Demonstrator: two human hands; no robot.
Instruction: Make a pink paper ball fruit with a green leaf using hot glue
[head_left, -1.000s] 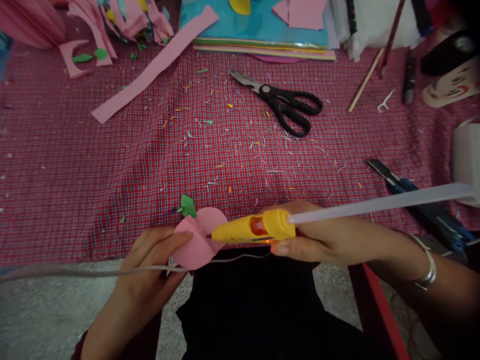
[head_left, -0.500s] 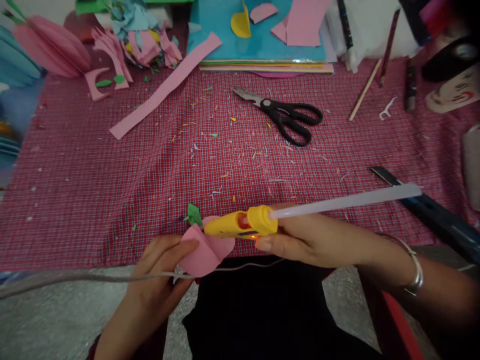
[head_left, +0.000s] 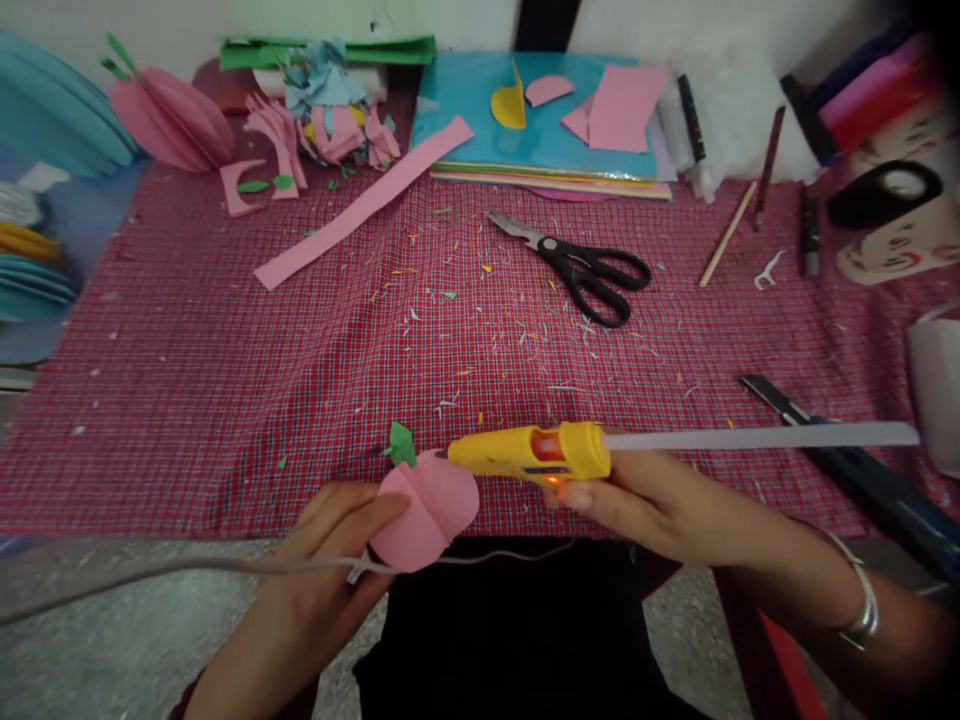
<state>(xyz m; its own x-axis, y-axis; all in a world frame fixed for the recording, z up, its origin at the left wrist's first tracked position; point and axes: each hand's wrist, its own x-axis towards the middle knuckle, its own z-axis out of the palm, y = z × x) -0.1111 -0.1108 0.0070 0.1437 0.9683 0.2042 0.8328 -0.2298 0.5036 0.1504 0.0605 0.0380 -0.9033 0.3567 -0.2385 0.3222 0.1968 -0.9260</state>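
Observation:
Between the fingers and thumb of my left hand [head_left: 330, 540] is a folded pink paper apple [head_left: 427, 510] with a small green paper leaf [head_left: 402, 444] at its top. My right hand [head_left: 630, 500] grips a yellow hot glue gun [head_left: 532, 452], whose small orange light glows. From the gun's back end a long whitish glue stick [head_left: 757, 438] sticks out to the right. The gun's nozzle is at the upper right edge of the apple; whether it touches the paper I cannot tell. A pale cord [head_left: 187, 566] crosses in front of my left hand.
Black-handled scissors [head_left: 592, 270] lie mid-table on the checked cloth [head_left: 225, 400] among paper scraps. A pink strip [head_left: 360, 210] lies to their left, a dark cutter [head_left: 847, 460] at right. Behind are coloured sheets [head_left: 487, 100], a wooden stick [head_left: 727, 235] and a finished pink paper fruit [head_left: 176, 120].
The glue gun has moved right, from over the apple's middle to its right edge, uncovering the creased pink paper. My left hand keeps its hold. The camera view has tilted up slightly.

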